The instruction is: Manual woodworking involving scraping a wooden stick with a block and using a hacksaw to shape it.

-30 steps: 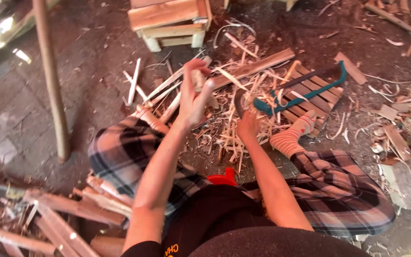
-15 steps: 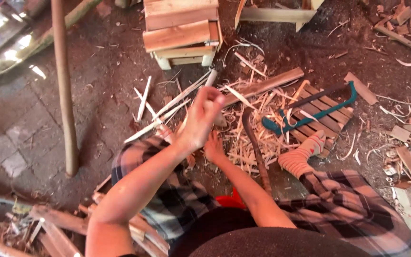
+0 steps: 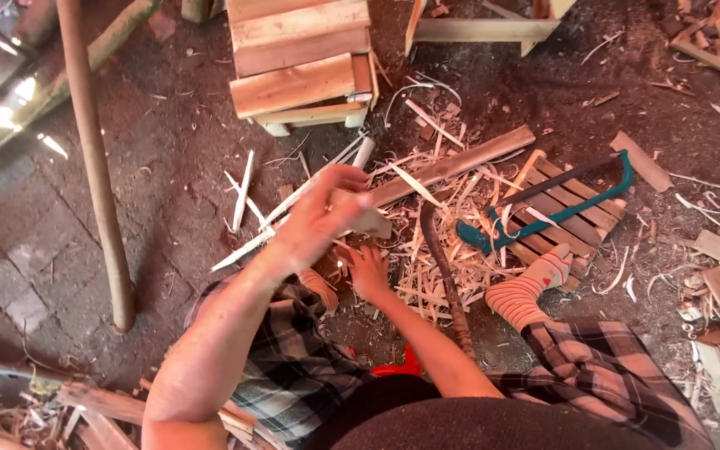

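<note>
Fingers of left hand point(image 3: 320, 218) around wood piece point(image 3: 366, 218)

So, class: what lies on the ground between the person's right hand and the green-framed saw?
In the head view, pale wood shavings and a dark curved stick lie between right hand and saw.

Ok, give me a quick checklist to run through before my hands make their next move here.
1. Left hand grip on the wood piece: cannot tell, the picture is blurred there.
2. Right hand free of tools: ok, it is low among the shavings.
3. Saw out of hand: ok, it lies on the slats, apart from both hands.
4. Curved stick clear of the right hand: ok, beside it.
5. Floor around the socked foot tidy: not ok, scraps everywhere.
</note>
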